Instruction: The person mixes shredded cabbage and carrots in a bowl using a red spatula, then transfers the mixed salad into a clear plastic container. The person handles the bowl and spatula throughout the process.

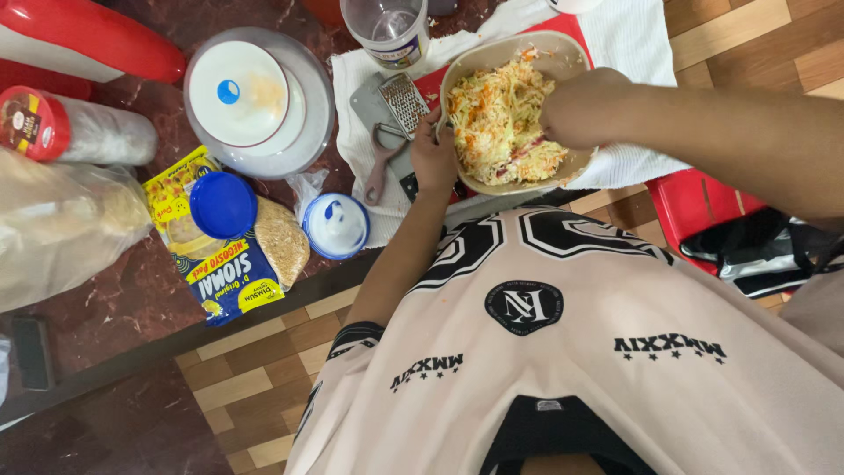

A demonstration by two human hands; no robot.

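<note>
On the white cloth (629,40) sits one tan bowl (563,54) full of shredded vegetables (497,119). One left hand (432,158) grips its near-left rim; one right hand (580,110) is buried in the shreds, fingers curled. One grater (403,101) lies just left. Farther left stand two blue-lidded tubs (224,204).

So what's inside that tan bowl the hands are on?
The tan bowl holds shredded pale vegetables with orange bits. The right hand is pressed into the mix, hiding what lies under it; the left hand grips the rim. The bowl's bottom is covered.
</note>
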